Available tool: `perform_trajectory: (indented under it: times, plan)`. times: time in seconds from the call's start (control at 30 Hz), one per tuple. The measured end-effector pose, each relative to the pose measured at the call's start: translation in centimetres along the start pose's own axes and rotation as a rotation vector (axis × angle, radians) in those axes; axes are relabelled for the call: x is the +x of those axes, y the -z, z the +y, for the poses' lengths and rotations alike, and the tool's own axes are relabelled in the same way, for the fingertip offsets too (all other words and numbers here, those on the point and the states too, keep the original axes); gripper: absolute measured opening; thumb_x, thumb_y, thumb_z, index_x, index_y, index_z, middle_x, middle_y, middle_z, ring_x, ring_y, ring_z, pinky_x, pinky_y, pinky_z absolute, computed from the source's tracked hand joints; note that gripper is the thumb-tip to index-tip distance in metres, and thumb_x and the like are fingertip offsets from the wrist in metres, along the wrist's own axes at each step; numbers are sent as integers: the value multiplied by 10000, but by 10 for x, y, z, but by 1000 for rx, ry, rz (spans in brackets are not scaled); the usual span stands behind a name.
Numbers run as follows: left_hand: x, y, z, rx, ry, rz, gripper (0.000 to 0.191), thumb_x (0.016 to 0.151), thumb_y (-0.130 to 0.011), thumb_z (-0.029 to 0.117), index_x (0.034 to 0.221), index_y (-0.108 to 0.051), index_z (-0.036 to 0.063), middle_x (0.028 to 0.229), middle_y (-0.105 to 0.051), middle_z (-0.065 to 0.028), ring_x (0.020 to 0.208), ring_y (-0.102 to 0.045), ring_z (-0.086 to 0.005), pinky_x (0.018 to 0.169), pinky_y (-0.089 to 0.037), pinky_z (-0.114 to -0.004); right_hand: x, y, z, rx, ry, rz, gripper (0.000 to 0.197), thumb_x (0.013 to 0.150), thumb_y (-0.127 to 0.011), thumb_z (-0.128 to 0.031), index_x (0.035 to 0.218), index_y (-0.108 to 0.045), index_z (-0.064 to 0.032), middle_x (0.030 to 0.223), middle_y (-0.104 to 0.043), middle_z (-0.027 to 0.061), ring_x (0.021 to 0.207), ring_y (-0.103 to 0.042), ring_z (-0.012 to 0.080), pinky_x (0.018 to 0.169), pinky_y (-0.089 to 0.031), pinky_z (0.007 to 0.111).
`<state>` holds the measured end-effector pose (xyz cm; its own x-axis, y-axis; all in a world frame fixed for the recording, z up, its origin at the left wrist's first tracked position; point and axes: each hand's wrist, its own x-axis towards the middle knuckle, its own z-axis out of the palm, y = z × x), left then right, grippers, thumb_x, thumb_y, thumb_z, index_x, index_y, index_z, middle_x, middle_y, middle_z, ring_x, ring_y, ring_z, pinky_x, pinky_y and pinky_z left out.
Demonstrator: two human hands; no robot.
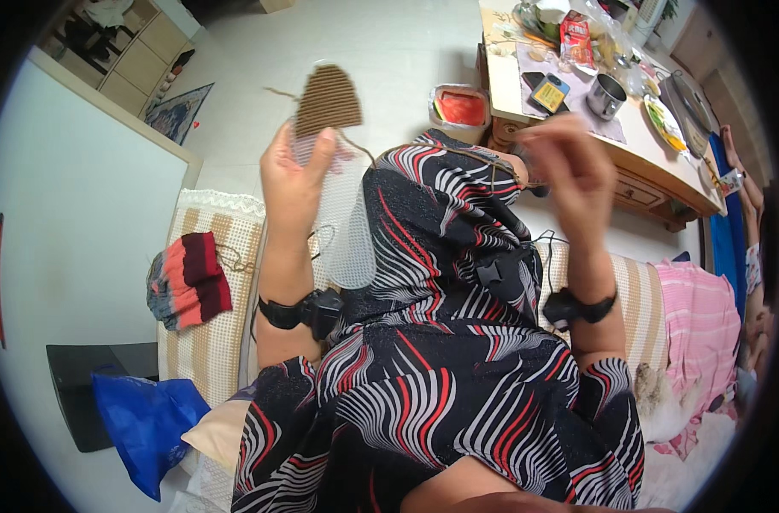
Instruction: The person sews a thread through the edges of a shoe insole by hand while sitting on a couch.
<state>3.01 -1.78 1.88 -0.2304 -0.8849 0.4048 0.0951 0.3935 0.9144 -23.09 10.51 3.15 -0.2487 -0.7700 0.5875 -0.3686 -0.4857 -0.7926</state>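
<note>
My left hand grips a sole-shaped sheet of clear plastic mesh canvas near its upper part, thumb in front. Brown yarn stitching covers the rounded top end in ridged rows, and a short yarn tail sticks out to the left. From the lower edge of the stitching, a loose strand of brown yarn runs across my lap towards my right hand. That hand is raised on the right, blurred, with its fingers bent close together. Whether it holds the yarn or a needle cannot be made out.
A wooden table at the upper right bears phones, a metal mug and a plate of food. Beside it is a container of watermelon. Striped knitting and a blue bag lie left. Another person's legs show far right.
</note>
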Motion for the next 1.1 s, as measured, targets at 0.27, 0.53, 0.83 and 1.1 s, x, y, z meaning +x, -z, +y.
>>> perform_trajectory:
  times: [0.27,0.53,0.83,1.1]
  plan:
    - [-16,-37,13,64,-17,-85,212,848,-608,48,1036,-600,-48,891,-647,-52,806,-574,-85,746,-469,-239,6,-75,0,-197,274,-177,149,775,-648,-2,921,-628,-24,775,-546,94,660,-567,233,580,-461,320]
    - [-17,-38,11,153,-72,-67,209,833,-617,55,1017,-604,-42,849,-653,-61,779,-569,-83,729,-469,-245,5,-75,3,-255,230,-171,143,781,-651,-4,924,-642,-19,760,-543,98,630,-558,238,570,-455,318]
    - [-19,-41,9,358,-219,-107,210,828,-610,71,1015,-600,-25,800,-657,-127,714,-641,-182,664,-492,-281,7,-73,-2,-302,228,-201,135,768,-648,-3,902,-628,-10,771,-550,117,656,-579,278,580,-465,350]
    - [-20,-52,12,418,-268,-135,189,848,-608,59,1017,-608,-26,837,-659,-60,763,-594,-102,718,-475,-251,5,-72,0,-291,185,-182,178,757,-646,1,929,-607,-20,821,-562,130,691,-592,318,600,-482,373]
